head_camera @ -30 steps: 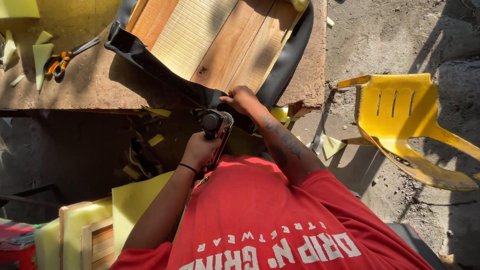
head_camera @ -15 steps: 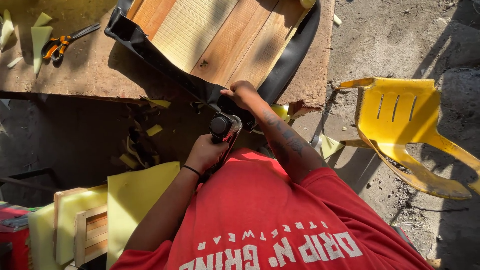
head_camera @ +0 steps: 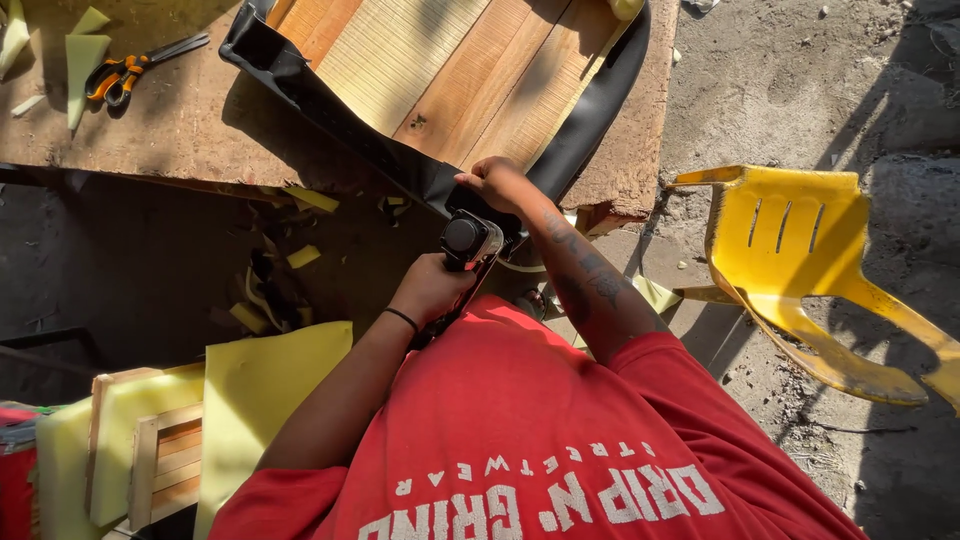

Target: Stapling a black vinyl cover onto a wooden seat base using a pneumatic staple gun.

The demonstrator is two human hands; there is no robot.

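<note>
Both hands shifted right | left hand (head_camera: pixel 430 288) grips staple gun (head_camera: pixel 468 240); right hand (head_camera: pixel 492 183) presses black cover (head_camera: pixel 330 105)

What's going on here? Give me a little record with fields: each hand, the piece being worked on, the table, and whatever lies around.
Left hand: grip closed on a staple gun, held at the edge of the piece.
Right hand: presses the black covering down at the table's near edge.
Workpiece: wooden slatted frame, black covering folded over its edges.
Table: rough wooden worktop.
On the table: orange-handled scissors, foam scraps.
Ground: overturned yellow plastic chair, yellow foam sheets at lower left.
</note>
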